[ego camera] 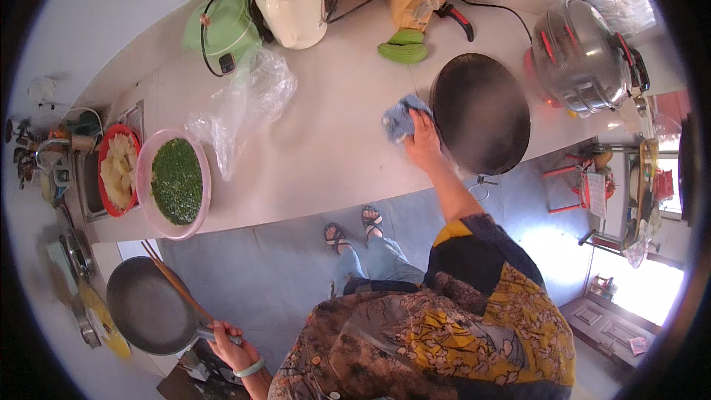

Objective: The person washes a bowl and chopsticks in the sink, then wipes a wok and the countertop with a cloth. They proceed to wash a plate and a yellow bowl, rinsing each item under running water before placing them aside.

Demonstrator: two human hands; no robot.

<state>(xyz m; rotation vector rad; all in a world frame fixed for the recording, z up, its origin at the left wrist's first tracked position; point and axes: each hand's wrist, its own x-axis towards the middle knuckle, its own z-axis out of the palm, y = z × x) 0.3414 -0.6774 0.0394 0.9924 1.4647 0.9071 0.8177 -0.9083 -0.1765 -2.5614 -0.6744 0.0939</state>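
Note:
My left hand (230, 344), with a pale bangle at the wrist, grips the handle of a dark frying pan (151, 305) off the counter's edge. Wooden chopsticks (178, 283) run from the same hand across the pan. The pan's inside shows no food. My right hand (423, 141) presses on a blue cloth (405, 118) on the pale counter, its fingers spread over it. Just right of the cloth lies a large round dark pan (481, 114). At the left, a pink bowl (205, 178) holds chopped greens, beside a red basket (104, 200) of pale pieces.
A clear plastic bag (250, 97), a green lidded pot (225, 25) and a cream electric kettle (294, 5) stand along the counter's left part. Green gourds (402, 53) lie near the wall. A steel steamer pot (583, 55) stands at the right. Cords run along the wall.

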